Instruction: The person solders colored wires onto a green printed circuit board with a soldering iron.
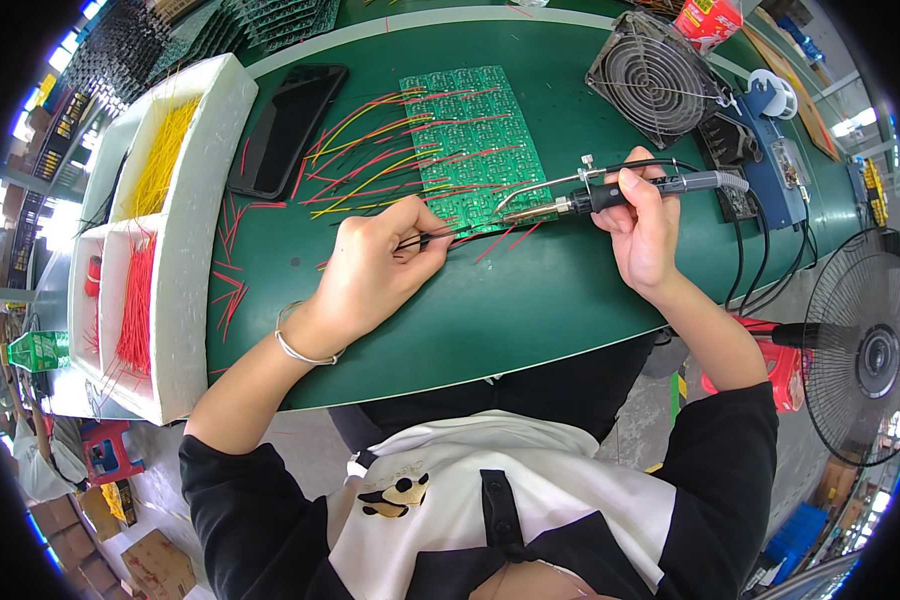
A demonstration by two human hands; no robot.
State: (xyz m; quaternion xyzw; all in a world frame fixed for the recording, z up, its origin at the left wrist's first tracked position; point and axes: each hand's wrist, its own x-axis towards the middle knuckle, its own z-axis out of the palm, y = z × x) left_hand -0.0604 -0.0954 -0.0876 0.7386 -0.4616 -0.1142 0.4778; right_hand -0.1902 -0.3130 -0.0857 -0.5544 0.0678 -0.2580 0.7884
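A green circuit board panel (480, 150) lies on the bench, with red and yellow wires (370, 135) fanning out from its left side. My right hand (646, 235) is closed around a soldering iron (620, 192), which has a thin curved metal tube (545, 184) fixed along it. The iron's tip meets the panel's near edge, or sits just above it. At the panel's near left corner, my left hand (385, 262) pinches a thin black wire (422, 241). Its fingers partly hide that wire, and its far end runs along the panel's edge.
To the left stands a white foam box (185, 240) holding yellow and red wires in compartments. A black phone (292, 130) lies beside it, with loose red wire pieces nearby. A caged fan (653, 80) and a blue soldering station (770, 140) with cables stand at right.
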